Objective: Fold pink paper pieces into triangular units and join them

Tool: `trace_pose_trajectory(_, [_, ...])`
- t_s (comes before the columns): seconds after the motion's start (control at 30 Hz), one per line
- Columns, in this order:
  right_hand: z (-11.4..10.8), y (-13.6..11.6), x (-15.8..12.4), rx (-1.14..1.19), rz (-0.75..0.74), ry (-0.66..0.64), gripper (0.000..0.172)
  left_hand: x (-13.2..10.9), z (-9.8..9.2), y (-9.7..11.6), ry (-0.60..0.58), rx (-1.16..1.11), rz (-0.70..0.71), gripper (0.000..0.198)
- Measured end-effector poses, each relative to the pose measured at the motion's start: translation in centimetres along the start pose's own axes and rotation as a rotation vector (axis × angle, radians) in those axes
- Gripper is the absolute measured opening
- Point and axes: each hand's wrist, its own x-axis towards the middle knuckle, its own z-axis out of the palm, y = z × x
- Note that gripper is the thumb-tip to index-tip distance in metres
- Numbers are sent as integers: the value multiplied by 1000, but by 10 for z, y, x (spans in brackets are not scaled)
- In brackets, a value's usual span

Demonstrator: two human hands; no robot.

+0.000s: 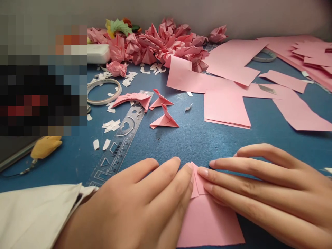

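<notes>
A pink sheet of paper (211, 221) lies at the bottom centre, its two top corners folded in to a point. My left hand (137, 204) is closed on the sheet's left side, fingertips together at the folded flap; its thumb is hidden. From the right, my right hand (261, 190) reaches over with fingers stretched out and apart. Two of its fingertips rest on the right flap, while the upper fingers hover over the blue table. Beyond my hands sit small folded pink pieces: one upright piece (164, 118), another behind it (161, 100) and a longer one (133, 100).
A clear stencil ruler (121, 135) lies left of centre among white paper scraps (111, 125). Behind it are a tape roll (119, 90) and a heap of folded pink paper (166, 41). Cut pink sheets (225, 107) spread at the right; a yellow charm (46, 147) lies left.
</notes>
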Motion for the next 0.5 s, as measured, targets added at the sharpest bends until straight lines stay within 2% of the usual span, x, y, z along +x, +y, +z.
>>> trace_pose_trajectory(0.3, [-3, 5, 4, 66, -25, -6, 46, -10, -1, -3, -127, 63, 84, 33])
trace_pose_trajectory(0.5, [-1, 4, 5, 17, 19, 28, 35, -17, -2, 8, -193, 71, 29, 35])
